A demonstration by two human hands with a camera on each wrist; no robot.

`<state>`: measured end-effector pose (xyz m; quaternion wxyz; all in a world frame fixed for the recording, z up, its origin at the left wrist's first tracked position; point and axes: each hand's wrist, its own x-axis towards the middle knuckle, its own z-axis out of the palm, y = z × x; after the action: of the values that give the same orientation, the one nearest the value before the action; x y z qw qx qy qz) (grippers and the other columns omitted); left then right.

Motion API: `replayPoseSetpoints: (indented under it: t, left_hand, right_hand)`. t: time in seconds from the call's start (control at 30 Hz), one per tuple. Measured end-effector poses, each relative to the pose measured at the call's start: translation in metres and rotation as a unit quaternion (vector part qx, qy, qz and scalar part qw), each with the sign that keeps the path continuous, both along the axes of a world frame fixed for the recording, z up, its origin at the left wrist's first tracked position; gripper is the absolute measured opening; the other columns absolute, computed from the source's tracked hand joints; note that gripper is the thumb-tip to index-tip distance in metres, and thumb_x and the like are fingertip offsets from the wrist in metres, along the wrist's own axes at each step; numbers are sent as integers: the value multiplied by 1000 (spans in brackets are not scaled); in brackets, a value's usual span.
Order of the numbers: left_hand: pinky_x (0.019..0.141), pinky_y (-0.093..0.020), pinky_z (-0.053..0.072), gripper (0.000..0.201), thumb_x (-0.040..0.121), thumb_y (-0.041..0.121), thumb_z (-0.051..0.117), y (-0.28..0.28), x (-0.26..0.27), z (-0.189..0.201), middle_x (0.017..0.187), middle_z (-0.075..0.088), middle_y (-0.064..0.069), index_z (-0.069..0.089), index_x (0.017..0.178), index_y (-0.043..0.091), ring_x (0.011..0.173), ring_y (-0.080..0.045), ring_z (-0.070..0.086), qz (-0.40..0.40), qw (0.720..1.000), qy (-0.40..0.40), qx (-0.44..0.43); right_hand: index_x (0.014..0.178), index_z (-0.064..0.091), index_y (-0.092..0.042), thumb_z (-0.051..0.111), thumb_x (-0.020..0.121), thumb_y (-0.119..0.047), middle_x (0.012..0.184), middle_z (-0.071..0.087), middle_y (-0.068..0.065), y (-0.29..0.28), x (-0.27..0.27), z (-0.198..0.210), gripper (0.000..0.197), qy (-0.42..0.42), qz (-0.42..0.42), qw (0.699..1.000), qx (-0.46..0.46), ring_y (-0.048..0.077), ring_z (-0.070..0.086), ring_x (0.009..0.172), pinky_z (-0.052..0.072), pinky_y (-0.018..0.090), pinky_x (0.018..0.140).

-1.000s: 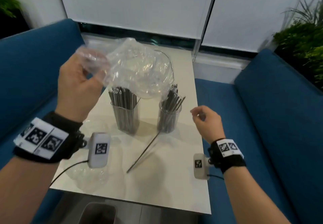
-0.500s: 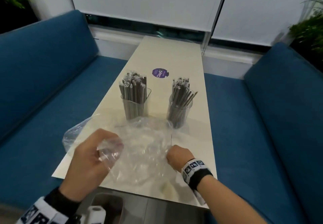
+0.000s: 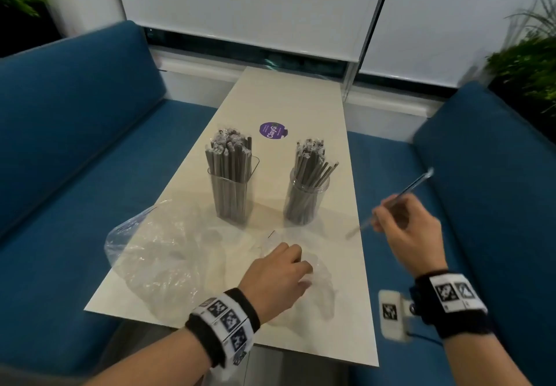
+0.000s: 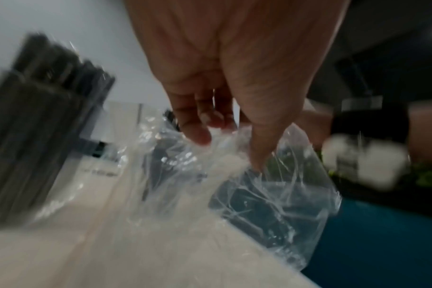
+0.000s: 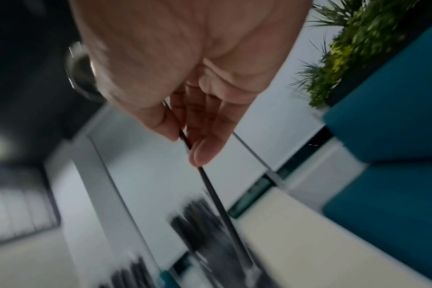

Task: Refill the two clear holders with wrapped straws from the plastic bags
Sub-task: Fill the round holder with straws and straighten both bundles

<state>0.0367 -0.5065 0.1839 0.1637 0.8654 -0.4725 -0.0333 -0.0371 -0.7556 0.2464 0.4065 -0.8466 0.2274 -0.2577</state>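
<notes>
Pinching a single wrapped straw (image 3: 391,205) between thumb and fingertips, my right hand (image 3: 404,232) hovers just right of the round holder (image 3: 305,202), off the table (image 3: 346,310) edge. My left hand (image 3: 276,277) sits in front of that holder, fingers curled into the crumpled plastic bag (image 3: 162,262) lying on the table. Left of the round holder stands the square holder (image 3: 233,196), both packed with straws.

On the table (image 3: 301,99), two straw-filled holders (image 3: 233,188) (image 3: 305,197) stand side by side behind crumpled bags (image 3: 168,253).
</notes>
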Motion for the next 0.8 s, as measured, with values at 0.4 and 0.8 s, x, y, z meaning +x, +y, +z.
replayPoseSetpoints:
  t: [0.4,0.8]
  left_hand:
    - [113,-44,44,57,105,22,48,-11,15,-21,163,36,1,33,158,32,146,-22,35,-114,984,92,100]
    - [91,-18,49,38,97,22,63,-16,89,51,119,57,10,62,134,25,104,-4,58,110,967,133,-188]
  right_hand:
    - [111,75,-17,69,97,-24,102,74,0,8,140,21,16,67,64,993,-75,18,70,88,58,34,88]
    - [134,67,-23,70,98,-28,109,75,1,7,160,16,37,134,126,975,-126,17,68,92,53,24,85]
